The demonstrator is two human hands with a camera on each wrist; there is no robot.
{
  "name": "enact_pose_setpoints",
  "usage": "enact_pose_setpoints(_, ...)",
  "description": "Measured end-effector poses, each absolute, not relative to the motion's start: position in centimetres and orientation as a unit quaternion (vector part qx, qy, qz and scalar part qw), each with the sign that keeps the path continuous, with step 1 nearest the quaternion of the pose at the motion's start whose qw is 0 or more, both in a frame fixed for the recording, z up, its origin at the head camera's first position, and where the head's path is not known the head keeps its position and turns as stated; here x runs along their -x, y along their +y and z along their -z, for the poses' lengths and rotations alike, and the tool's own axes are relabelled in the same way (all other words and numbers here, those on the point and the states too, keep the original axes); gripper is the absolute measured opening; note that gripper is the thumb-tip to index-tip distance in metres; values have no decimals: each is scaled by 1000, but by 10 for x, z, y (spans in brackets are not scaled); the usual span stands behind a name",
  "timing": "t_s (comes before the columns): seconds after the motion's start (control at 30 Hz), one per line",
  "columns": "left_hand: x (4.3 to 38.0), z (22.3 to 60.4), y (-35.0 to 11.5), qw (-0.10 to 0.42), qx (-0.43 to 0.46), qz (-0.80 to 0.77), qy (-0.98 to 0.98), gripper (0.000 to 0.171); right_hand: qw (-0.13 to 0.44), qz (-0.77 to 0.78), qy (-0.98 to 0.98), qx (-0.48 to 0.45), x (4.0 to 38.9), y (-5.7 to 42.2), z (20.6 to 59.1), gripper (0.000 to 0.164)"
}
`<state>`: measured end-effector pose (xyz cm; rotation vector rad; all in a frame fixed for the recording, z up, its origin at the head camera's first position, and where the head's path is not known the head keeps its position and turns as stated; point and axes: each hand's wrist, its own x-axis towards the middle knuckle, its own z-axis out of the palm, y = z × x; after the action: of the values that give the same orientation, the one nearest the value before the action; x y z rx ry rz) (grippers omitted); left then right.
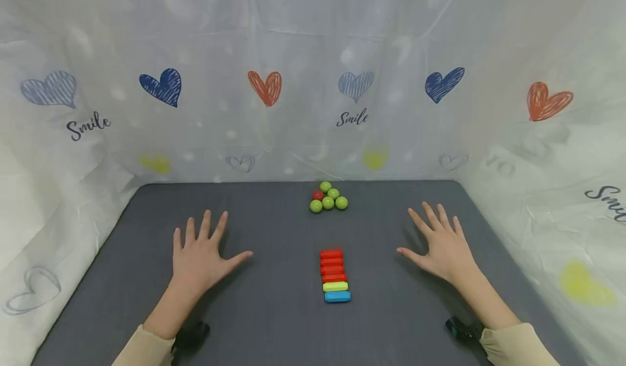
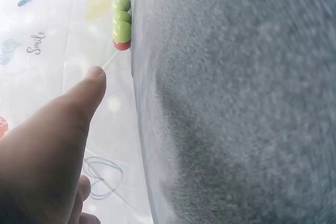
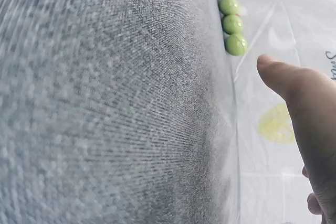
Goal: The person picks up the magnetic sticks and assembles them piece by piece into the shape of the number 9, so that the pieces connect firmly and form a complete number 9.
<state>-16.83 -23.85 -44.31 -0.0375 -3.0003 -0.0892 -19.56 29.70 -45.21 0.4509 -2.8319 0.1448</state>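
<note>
My left hand (image 1: 198,260) is spread over the left part of the dark grey table (image 1: 274,328), fingers straight and nothing held. On the other side my right hand (image 1: 442,246) has its fingers spread too, also holding nothing. Between the hands lies a column of short bars: several red bars (image 1: 332,262), then a yellow bar (image 1: 335,286), and a blue bar (image 1: 337,297) closest to me. Farther back, several green balls (image 1: 341,203) and one red ball (image 1: 318,195) sit in a triangle. Each wrist view shows a thumb and part of that ball group.
A pale curtain (image 1: 303,132) printed with hearts and the word Smile hangs behind the table and along both sides. Dark wrist devices (image 1: 462,329) sit at the sleeve cuffs. The table's far edge runs just behind the balls.
</note>
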Motion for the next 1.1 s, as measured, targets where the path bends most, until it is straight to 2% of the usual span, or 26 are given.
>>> enact_pose_setpoints(0.2, 165, 454, -239, 68, 5, 31, -997, 123, 150, -45, -975, -159, 191, 301, 460, 100)
enact_pose_setpoints(0.47, 165, 458, -239, 76, 2, 44, -996, 122, 143, -56, -976, -157, 191, 298, 457, 96)
enact_pose_setpoints(0.63, 172, 456, -225, 44, 14, 115, -992, 115, 126, -150, -967, -163, 191, 289, 453, 86)
enact_pose_setpoints(0.77, 180, 452, -203, 20, 24, 205, -978, 102, 119, -227, -951, -173, 192, 274, 454, 71)
enact_pose_setpoints(0.93, 192, 448, -172, 15, 64, 304, -950, 73, 117, -324, -915, -209, 206, 239, 458, 55)
enact_pose_setpoints(1.1, 201, 455, -137, -2, 103, 379, -920, 50, 62, -407, -888, -203, 218, 205, 463, 45)
